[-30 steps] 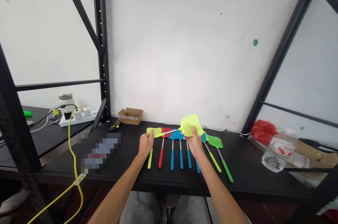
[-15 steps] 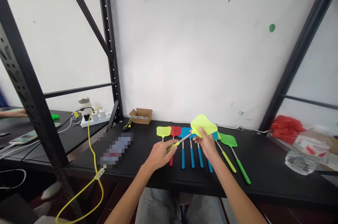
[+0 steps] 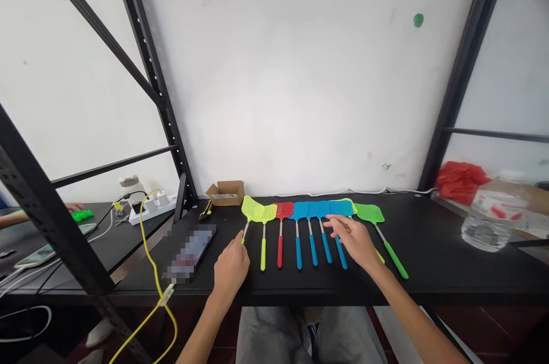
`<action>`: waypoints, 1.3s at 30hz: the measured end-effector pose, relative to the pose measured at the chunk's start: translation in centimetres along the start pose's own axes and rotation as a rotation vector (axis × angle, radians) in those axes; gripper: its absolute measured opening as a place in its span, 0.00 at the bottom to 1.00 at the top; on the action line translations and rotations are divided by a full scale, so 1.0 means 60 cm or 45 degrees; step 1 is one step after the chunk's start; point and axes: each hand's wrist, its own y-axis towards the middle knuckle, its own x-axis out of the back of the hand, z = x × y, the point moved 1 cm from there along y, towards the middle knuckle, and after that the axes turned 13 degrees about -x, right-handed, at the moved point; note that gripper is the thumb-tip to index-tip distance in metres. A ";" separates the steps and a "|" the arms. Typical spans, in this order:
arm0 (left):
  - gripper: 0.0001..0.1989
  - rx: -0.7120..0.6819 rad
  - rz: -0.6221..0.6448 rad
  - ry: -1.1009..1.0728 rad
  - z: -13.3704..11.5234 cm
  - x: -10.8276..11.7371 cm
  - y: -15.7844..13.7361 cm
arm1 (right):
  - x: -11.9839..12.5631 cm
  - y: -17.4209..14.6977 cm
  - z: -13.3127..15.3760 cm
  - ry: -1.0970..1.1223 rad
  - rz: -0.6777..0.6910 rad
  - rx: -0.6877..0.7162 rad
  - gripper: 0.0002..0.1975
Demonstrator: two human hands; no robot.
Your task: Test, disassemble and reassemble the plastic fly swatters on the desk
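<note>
My left hand (image 3: 231, 264) is closed round the handle of a yellow fly swatter (image 3: 250, 208) at the left end of a row. Its mesh head overlaps the head of a second yellow swatter (image 3: 263, 249). To the right lie a red swatter (image 3: 280, 238) and several blue swatters (image 3: 311, 238), their heads overlapping. Another yellow swatter shows partly behind the blue heads, and a green swatter (image 3: 393, 255) ends the row. My right hand (image 3: 354, 238), fingers apart and holding nothing, is over the rightmost blue handle; I cannot tell if it touches.
A phone (image 3: 191, 252) with a yellow cable (image 3: 150, 244) lies on the left. Behind are a cutter (image 3: 206, 209) and a small cardboard box (image 3: 226, 192). A water bottle (image 3: 493, 215) and red plastic bag (image 3: 461, 178) are at the right. A co-worker's hand (image 3: 74, 206) is far left.
The yellow swatter, held up in both hands before, has moved down to the row's left end in my left hand. My right hand has let go of its head.
</note>
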 end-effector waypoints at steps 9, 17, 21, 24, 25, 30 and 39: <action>0.22 -0.195 -0.082 0.317 -0.028 -0.010 -0.021 | 0.149 0.006 -0.097 -0.691 -0.446 -0.073 0.24; 0.27 -0.494 0.035 0.158 -0.028 -0.041 -0.032 | 0.183 0.000 -0.202 -1.085 -0.223 -0.302 0.35; 0.27 -0.413 0.053 0.148 -0.032 -0.047 -0.021 | 0.160 0.000 -0.207 -1.186 -0.115 -0.276 0.35; 0.26 -0.398 0.045 0.152 -0.033 -0.046 -0.019 | 0.156 0.005 -0.208 -1.224 -0.058 -0.266 0.35; 0.26 -0.395 0.042 0.153 -0.033 -0.046 -0.019 | 0.156 0.007 -0.209 -1.235 -0.049 -0.270 0.35; 0.24 -0.389 0.030 0.166 -0.031 -0.050 -0.020 | 0.147 0.012 -0.203 -1.244 0.007 -0.261 0.33; 0.25 -0.394 0.041 0.147 -0.030 -0.050 -0.022 | 0.083 0.017 -0.174 -1.223 0.058 -0.210 0.34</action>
